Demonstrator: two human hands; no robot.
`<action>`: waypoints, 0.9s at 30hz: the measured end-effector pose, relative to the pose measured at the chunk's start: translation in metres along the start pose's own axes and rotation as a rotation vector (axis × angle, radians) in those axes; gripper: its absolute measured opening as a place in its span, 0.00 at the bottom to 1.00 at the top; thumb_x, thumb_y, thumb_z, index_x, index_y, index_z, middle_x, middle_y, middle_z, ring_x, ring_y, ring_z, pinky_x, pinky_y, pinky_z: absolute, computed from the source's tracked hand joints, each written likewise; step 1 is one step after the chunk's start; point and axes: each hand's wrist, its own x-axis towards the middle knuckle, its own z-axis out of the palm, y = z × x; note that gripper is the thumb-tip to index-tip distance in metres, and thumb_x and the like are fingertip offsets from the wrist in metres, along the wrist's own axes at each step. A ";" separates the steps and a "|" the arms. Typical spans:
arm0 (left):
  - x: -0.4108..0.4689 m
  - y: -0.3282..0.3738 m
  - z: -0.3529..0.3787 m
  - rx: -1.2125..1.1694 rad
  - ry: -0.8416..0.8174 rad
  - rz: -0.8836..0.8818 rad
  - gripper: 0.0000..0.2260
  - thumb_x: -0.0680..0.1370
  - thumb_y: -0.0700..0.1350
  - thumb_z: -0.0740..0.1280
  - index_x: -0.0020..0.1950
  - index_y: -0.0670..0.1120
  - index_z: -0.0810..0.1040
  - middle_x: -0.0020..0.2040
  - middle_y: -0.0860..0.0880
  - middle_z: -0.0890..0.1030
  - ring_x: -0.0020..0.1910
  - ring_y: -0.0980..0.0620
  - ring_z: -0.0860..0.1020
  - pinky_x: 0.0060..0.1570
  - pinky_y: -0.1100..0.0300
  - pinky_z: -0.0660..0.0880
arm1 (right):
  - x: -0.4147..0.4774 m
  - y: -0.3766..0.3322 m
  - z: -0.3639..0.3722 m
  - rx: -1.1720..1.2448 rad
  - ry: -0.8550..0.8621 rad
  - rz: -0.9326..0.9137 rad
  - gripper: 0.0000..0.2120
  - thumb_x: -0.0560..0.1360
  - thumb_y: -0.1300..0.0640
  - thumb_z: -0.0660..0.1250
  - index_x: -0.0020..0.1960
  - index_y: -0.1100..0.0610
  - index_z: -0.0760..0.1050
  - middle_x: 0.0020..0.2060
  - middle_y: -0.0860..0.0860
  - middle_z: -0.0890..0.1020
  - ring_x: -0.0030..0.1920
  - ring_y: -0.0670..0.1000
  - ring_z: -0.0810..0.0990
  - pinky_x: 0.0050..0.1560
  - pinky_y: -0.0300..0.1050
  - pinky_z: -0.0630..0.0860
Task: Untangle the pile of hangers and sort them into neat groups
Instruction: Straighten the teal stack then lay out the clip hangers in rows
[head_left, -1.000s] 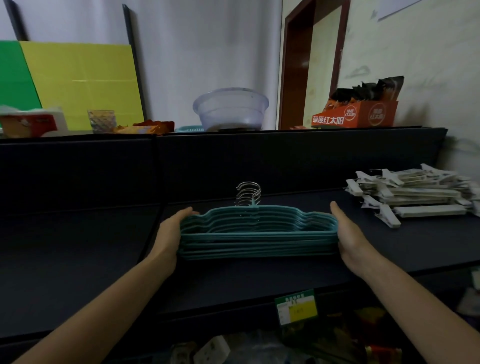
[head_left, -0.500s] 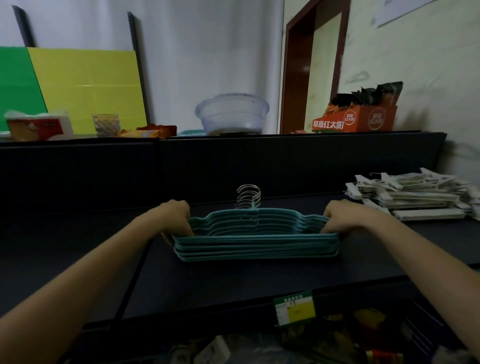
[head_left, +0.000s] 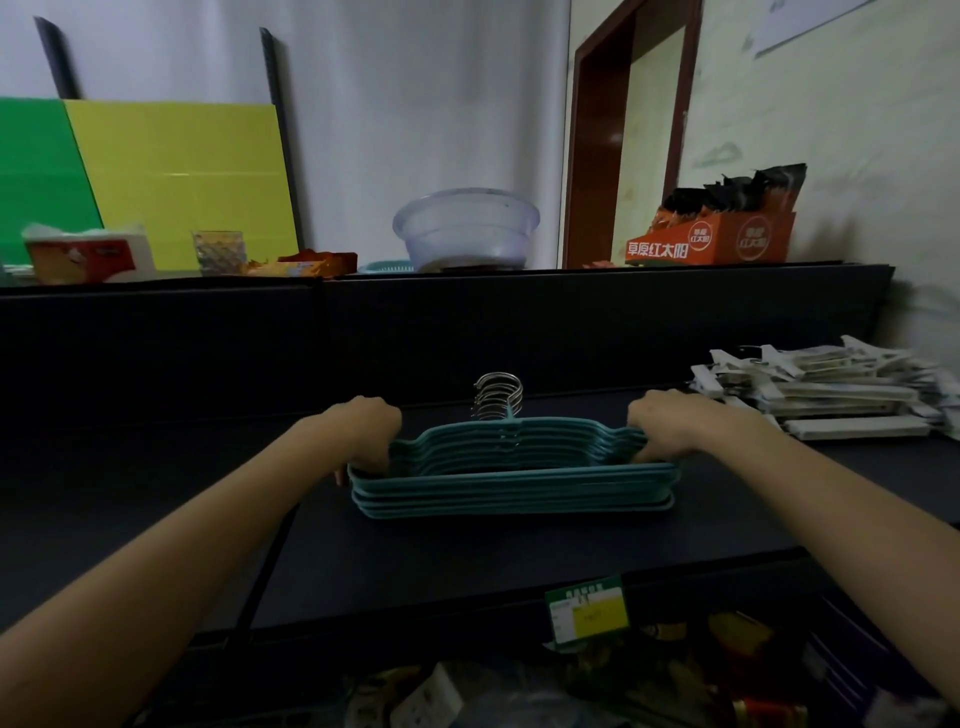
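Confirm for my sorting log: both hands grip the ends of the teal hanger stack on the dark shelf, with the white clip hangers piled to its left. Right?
One slip: in the head view the white clip hangers lie to the right of the teal hanger stack, not left. The left hand and right hand do grip its ends on the dark shelf.

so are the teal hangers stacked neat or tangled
Stacked neatly: the teal hangers lie flat in one aligned pile, metal hooks bunched together, left hand and right hand gripping its ends.
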 end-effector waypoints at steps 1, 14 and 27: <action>0.001 -0.001 -0.001 0.020 0.015 0.036 0.08 0.75 0.43 0.67 0.39 0.45 0.70 0.38 0.48 0.73 0.38 0.49 0.79 0.31 0.61 0.77 | 0.001 0.000 0.000 0.052 -0.003 -0.022 0.08 0.73 0.49 0.68 0.45 0.55 0.77 0.40 0.50 0.77 0.40 0.50 0.75 0.39 0.44 0.73; 0.001 -0.007 -0.007 0.040 -0.045 0.256 0.09 0.74 0.45 0.68 0.49 0.39 0.80 0.47 0.44 0.82 0.42 0.52 0.77 0.45 0.58 0.77 | 0.009 -0.010 -0.001 0.009 0.050 -0.031 0.10 0.72 0.49 0.69 0.49 0.54 0.77 0.39 0.49 0.73 0.42 0.50 0.73 0.37 0.43 0.68; 0.005 -0.025 -0.012 -0.177 -0.139 0.292 0.12 0.76 0.45 0.67 0.32 0.49 0.76 0.31 0.53 0.78 0.29 0.59 0.78 0.33 0.63 0.76 | 0.002 0.003 -0.008 0.194 -0.033 -0.070 0.14 0.72 0.49 0.70 0.52 0.57 0.81 0.46 0.53 0.84 0.46 0.51 0.82 0.46 0.44 0.79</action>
